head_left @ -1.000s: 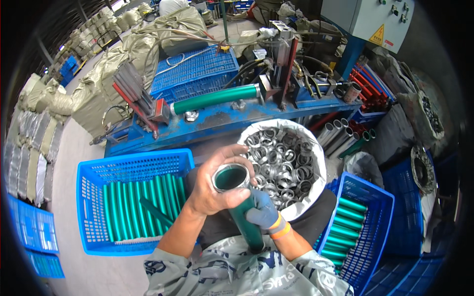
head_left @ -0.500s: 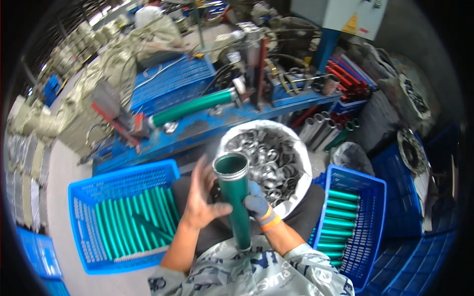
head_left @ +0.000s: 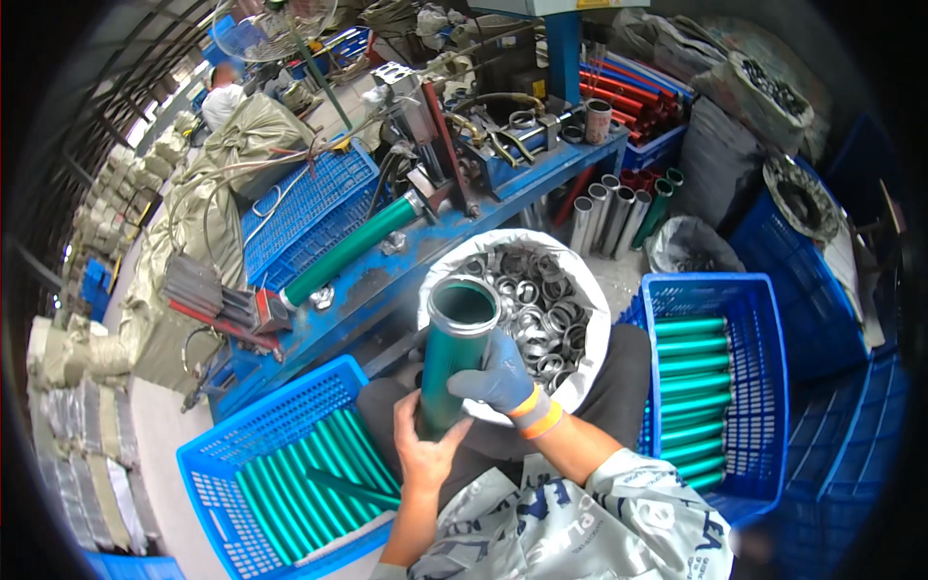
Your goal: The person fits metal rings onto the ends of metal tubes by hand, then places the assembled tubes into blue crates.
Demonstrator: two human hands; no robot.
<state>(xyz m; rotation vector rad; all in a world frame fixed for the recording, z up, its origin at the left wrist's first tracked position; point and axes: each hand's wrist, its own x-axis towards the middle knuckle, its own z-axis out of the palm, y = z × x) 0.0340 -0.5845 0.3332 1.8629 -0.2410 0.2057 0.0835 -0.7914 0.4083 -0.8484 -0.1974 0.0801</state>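
I hold a green tube (head_left: 447, 362) upright in front of me, a metal ring seated on its top end. My right hand (head_left: 501, 379), in a blue-grey glove, grips the tube's upper part from the right. My bare left hand (head_left: 428, 448) clasps the tube's lower end from below. Just behind the tube stands a white sack (head_left: 590, 367) full of metal rings (head_left: 535, 307).
A blue crate (head_left: 208, 483) with green tubes lies at my lower left, another blue crate (head_left: 764, 387) with green tubes at my right. A blue workbench (head_left: 387, 280) with a mounted green tube (head_left: 350, 248), tools and clamps runs across behind. Metal pipes (head_left: 604, 215) lean beside it.
My left hand has dropped from the tube's top rim down to its lower end. The tube now stands higher and more upright, with the ring on its top.
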